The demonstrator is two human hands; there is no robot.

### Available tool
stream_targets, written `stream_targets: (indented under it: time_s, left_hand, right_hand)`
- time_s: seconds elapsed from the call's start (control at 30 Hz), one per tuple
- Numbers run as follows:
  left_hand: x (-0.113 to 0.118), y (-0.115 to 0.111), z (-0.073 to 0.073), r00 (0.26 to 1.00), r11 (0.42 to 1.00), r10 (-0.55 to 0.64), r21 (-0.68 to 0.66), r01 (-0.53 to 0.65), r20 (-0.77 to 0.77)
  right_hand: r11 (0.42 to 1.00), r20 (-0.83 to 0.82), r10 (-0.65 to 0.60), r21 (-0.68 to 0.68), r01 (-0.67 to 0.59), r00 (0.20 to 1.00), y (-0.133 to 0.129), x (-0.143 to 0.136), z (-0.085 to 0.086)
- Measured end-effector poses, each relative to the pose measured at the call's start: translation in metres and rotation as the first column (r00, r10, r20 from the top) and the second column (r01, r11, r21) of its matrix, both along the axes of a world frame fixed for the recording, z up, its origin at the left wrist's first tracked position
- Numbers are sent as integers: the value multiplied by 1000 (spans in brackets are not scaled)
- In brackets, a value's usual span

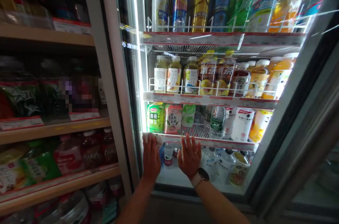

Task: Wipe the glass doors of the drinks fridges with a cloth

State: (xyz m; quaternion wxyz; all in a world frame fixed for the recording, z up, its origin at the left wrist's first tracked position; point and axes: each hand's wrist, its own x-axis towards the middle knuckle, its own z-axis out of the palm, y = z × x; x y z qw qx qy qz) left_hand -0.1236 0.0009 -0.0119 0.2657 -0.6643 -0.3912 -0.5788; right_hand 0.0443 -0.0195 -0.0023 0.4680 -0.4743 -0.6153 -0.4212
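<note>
My left hand lies with fingers stretched upward over a pale, crumpled cloth, holding it against the glass door front of a lit drinks fridge. Part of the cloth is hidden under the fingers. To the right, my right hand is spread flat on the glass, with nothing seen in it. A watch is on that wrist. Just behind the fingertips runs the lower shelf edge. A green drink bottle and a red-labelled bottle stand above it.
Middle-shelf tea bottles and upper-shelf cans stand behind wire rails. More bottles are at the fridge bottom. The metal door frame slants along the right. Dim wooden shelves with packaged drinks stand at left.
</note>
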Motion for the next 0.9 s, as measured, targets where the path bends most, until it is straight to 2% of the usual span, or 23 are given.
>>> stream_targets:
  time_s: [0.13,0.27,0.37,0.47,0.6,0.7,0.8,0.9]
  left_hand:
    - [44,-7,-16,989,998,-61,15,63,-133]
    - [61,-5,-17,991,994,-26,99,39,-133]
    - [51,0,-10,978,987,12,159,22,-209]
    - [24,5,2,965,988,64,149,-26,-255]
    - [-26,10,18,987,986,145,96,-139,-63]
    - [-50,13,25,984,989,142,29,-145,107]
    - [-47,12,21,969,995,104,-32,-100,225]
    - [-18,10,9,969,998,56,-37,-49,239]
  right_hand:
    - [1000,6,-7,16,6,1000,2,1,-1]
    - [1000,21,-14,21,14,1000,4,3,-2]
    - [1000,33,-3,21,2,999,2,3,-1]
    - [1000,24,9,-5,-9,1000,-1,3,0]
    - [1000,15,14,2,-14,1000,-2,2,2]
    - [1000,1,18,9,-18,1000,-1,1,1]
    - [1000,-7,14,0,-14,1000,0,0,0]
    - [1000,-5,7,-5,-7,1000,0,0,-1]
